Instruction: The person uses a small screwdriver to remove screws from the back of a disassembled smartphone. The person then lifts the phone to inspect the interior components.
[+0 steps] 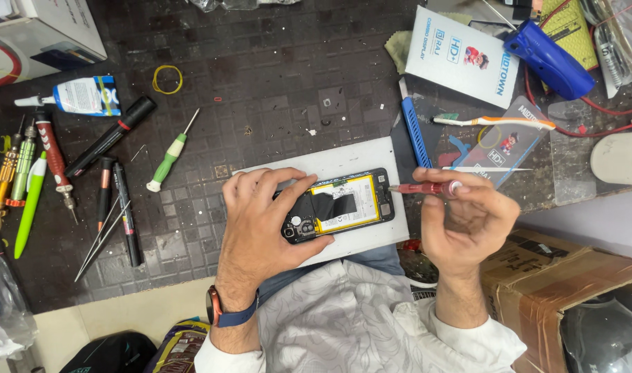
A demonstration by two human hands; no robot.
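While the left hand (pixel 257 214) grips and half hides the opened phone (pixel 343 204), a red screwdriver (pixel 426 188), tip unclear, is pinched by the right hand (pixel 468 217).

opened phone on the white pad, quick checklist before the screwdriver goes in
1. Opened phone lies flat on the white pad: ok.
2. Left hand pins its camera end: ok.
3. Right hand grips the red screwdriver: ok.
4. Tip points at the phone's right edge: ok.
5. Tip seated in a screw: cannot tell.
6. Yellow battery clear of the tip: ok.
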